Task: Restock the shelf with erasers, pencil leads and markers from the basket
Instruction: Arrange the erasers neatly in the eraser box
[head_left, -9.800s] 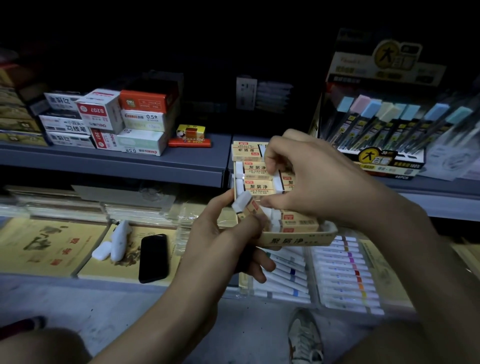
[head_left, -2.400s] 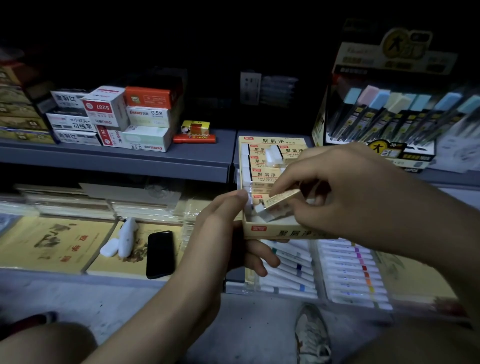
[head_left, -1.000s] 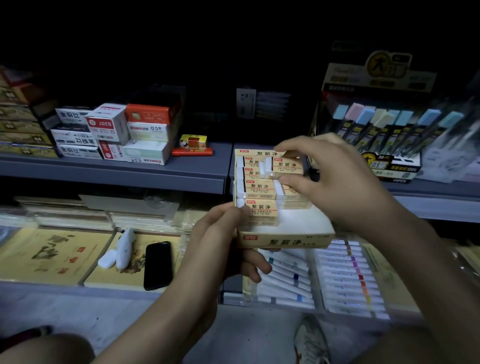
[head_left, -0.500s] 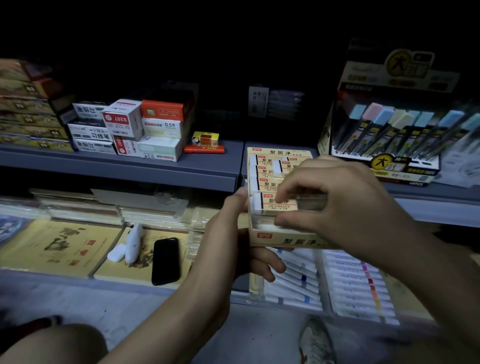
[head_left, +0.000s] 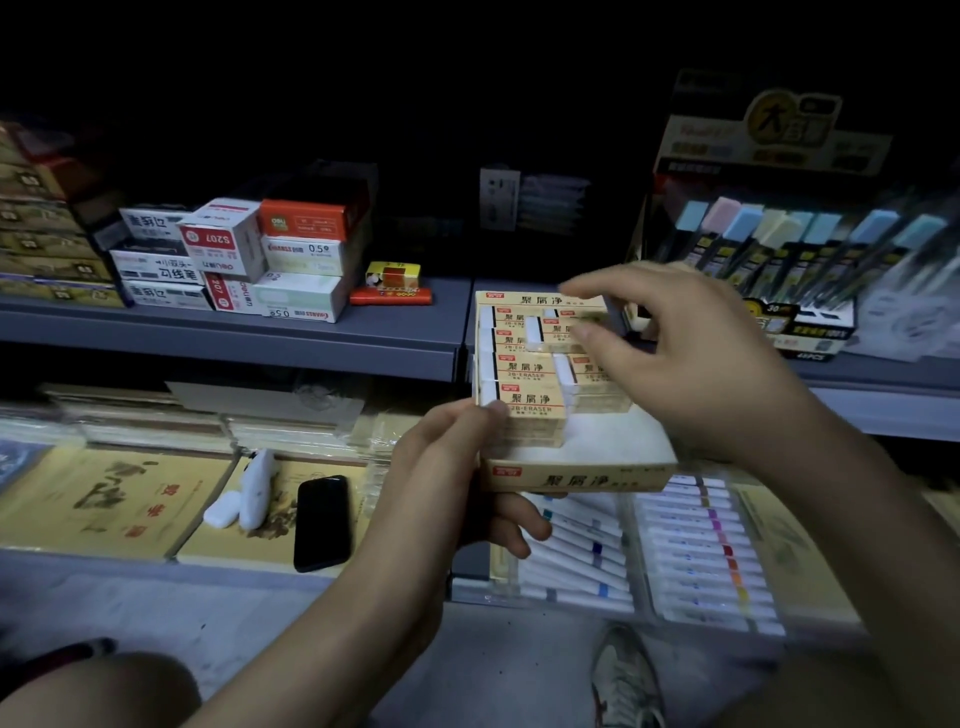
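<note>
An open yellow eraser box (head_left: 576, 480) is held in front of the grey shelf (head_left: 311, 338). It is partly filled with stacked erasers (head_left: 530, 400) in yellow sleeves, and its front right corner is bare white. My left hand (head_left: 447, 483) grips the box from the left and underneath, thumb against the front-left stack. My right hand (head_left: 691, 364) hovers over the right side of the box with fingers spread and blurred, thumb tip beside an eraser in the back rows. It holds nothing. The basket is out of view.
A pencil-lead display (head_left: 779, 249) stands on the shelf at right. Stacked small boxes (head_left: 234, 254) sit at left. Below, trays of markers (head_left: 696, 551) lie under the box, with a black phone (head_left: 322, 522) and a white device on booklets. My shoe (head_left: 623, 680) is on the floor.
My right hand has let go of the eraser it pressed into the front row and lifted toward the back right, fingers spreading. My left hand still holds the box.
</note>
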